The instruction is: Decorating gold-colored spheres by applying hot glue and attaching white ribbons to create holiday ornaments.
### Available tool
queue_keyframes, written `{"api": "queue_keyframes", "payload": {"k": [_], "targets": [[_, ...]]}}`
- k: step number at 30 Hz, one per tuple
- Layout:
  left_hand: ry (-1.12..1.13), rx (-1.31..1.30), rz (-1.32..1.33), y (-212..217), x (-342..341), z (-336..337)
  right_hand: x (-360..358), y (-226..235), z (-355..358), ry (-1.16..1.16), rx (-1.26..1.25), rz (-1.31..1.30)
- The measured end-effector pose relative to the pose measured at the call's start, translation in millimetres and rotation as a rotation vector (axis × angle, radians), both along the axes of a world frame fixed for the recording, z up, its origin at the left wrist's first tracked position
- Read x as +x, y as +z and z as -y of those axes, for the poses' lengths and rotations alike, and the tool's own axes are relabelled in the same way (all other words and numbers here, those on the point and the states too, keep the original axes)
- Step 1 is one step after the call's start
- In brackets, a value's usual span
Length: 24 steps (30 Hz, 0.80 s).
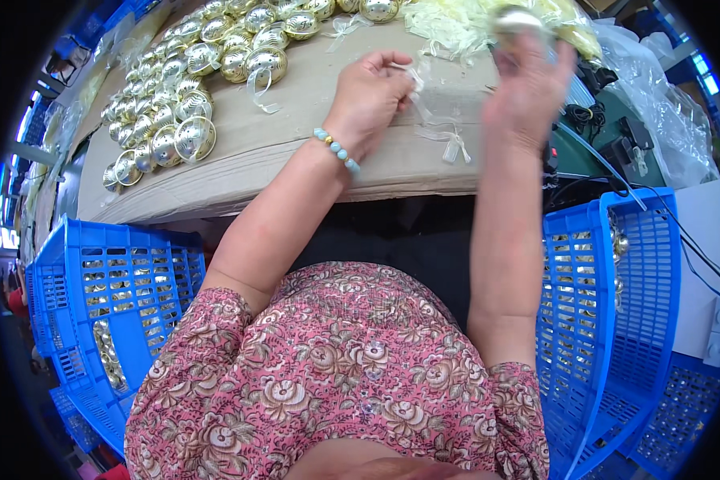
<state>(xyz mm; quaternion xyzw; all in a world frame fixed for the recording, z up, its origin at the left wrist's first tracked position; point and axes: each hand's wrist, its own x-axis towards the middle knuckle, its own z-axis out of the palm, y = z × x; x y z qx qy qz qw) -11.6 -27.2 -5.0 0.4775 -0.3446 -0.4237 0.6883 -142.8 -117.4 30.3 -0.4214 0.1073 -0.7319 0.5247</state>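
My left hand (374, 94), with a beaded bracelet at its wrist, is closed in a pinch over the cardboard-covered table (312, 148). A thin whitish translucent ribbon (418, 80) shows at its fingertips. Farther right, my right hand (528, 100) is raised and smeared by motion. A shiny gold ball (518, 19), blurred as well, is at its fingers. Short loose ribbons (452, 144) lie on the cardboard between my hands. Many gold ball ornaments (266, 66), some with ribbon loops, cover the table's far left.
Pale yellow translucent material (448, 28) is heaped at the back, beside clear plastic bags (652, 96) on the right. Black cables and adapters (588, 118) lie near the right edge. Blue crates stand at my left (128, 240) and right (636, 216), with gold pieces visible through their slots.
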Motion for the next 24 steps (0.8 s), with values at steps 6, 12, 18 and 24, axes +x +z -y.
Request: {"api": "queue_keyframes", "payload": {"k": [6,12,18,24], "targets": [[0.109,0.084,0.566,0,40,10,-172,27,-17,-0.805,-0.098,-0.405],[0.234,0.150,1.003,37,76,-13,-261,-8,-36,-1.866,0.126,-1.584],[0.721,0.225,1.271,65,154,-38,-180,28,-71,-1.352,0.066,-0.525],[0.501,0.421,1.542,31,133,-40,-81,-20,-68,-0.438,-0.230,-0.316]]}}
